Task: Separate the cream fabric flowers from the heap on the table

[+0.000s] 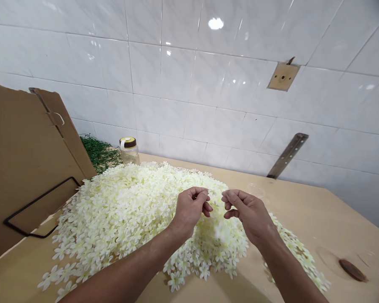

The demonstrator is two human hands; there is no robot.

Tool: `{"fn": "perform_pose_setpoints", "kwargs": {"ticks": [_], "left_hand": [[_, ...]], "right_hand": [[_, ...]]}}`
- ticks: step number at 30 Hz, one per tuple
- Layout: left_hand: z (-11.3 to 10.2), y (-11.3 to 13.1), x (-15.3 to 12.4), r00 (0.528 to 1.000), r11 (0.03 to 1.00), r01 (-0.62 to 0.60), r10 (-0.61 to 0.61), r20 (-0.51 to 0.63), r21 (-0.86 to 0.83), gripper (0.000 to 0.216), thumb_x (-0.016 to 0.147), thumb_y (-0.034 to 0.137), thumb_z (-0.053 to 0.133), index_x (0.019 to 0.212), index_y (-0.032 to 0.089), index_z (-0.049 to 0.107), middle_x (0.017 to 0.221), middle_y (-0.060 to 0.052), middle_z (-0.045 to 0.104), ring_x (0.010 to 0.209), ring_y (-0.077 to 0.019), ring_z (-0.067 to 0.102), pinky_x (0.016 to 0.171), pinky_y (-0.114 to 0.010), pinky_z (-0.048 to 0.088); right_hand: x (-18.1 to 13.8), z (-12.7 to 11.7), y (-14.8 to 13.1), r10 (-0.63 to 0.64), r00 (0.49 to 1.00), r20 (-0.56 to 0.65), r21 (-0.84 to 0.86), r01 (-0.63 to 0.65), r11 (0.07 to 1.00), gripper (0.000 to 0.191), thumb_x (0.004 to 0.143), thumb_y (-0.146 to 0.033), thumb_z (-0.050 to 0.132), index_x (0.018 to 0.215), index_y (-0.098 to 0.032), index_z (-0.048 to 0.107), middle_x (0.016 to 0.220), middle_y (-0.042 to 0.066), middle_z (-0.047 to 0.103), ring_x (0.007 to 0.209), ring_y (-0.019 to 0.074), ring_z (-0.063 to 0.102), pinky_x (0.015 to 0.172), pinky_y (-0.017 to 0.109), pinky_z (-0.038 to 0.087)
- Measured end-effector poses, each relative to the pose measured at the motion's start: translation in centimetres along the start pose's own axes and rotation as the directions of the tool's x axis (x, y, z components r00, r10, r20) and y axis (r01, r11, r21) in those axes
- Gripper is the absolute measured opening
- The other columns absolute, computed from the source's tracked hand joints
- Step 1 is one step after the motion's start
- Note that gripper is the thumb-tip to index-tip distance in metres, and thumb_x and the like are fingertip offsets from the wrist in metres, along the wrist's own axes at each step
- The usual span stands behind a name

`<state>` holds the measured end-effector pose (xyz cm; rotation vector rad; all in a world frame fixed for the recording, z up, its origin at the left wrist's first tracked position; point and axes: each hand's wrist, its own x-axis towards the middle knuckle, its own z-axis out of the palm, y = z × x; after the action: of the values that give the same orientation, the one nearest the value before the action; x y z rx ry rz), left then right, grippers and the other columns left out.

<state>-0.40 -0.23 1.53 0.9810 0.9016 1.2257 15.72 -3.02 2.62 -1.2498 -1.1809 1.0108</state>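
A big heap of white artificial flower heads (123, 210) with pale yellow-green centres covers the middle of the table. Over its right part, my left hand (194, 208) is closed in a pinch, thumb against index finger. Facing it a short gap away, my right hand (244, 208) pinches in the same way. Anything between either set of fingertips is too small to make out. Just below the gap, a blurred white flower (221, 231) shows against the heap. A smaller strip of flower heads (298, 250) lies partly behind my right forearm.
A cardboard box (28, 151) with a black wire frame (41, 206) stands at the left. Behind the heap are green plastic stems (101, 153) and a lidded jar (129, 151). A metal bracket (287, 155) rises against the tiled wall; a brown oval object (353, 269) lies at the right.
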Motion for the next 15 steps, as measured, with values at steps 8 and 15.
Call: {"fn": "perform_pose_setpoints", "kwargs": {"ticks": [8, 15], "left_hand": [[0.2, -0.6, -0.1, 0.999, 1.0, -0.024, 0.024, 0.024, 0.008, 0.016, 0.08, 0.028, 0.067, 0.073, 0.013, 0.064, 0.051, -0.002, 0.06, 0.043, -0.0111, 0.054, 0.045, -0.023, 0.046], [0.4, -1.2, -0.4, 0.998, 0.999, -0.036, 0.035, 0.058, 0.023, 0.016, 0.081, 0.028, 0.065, 0.076, 0.013, 0.065, 0.055, -0.002, 0.061, 0.044, -0.0112, 0.055, 0.044, -0.023, 0.047]], "right_hand": [[-0.3, 0.6, 0.4, -0.142, 0.989, -0.044, -0.337, 0.119, 0.934, 0.037, 0.084, -0.054, 0.066, 0.094, -0.019, 0.069, 0.085, 0.006, 0.067, 0.065, 0.0185, 0.062, 0.058, 0.035, 0.059], [-0.4, 0.7, 1.4, -0.351, 0.936, -0.027, -0.513, 0.289, 0.808, 0.029, 0.087, -0.048, 0.064, 0.098, -0.022, 0.069, 0.094, 0.008, 0.069, 0.078, 0.0221, 0.065, 0.057, 0.034, 0.06]]}}
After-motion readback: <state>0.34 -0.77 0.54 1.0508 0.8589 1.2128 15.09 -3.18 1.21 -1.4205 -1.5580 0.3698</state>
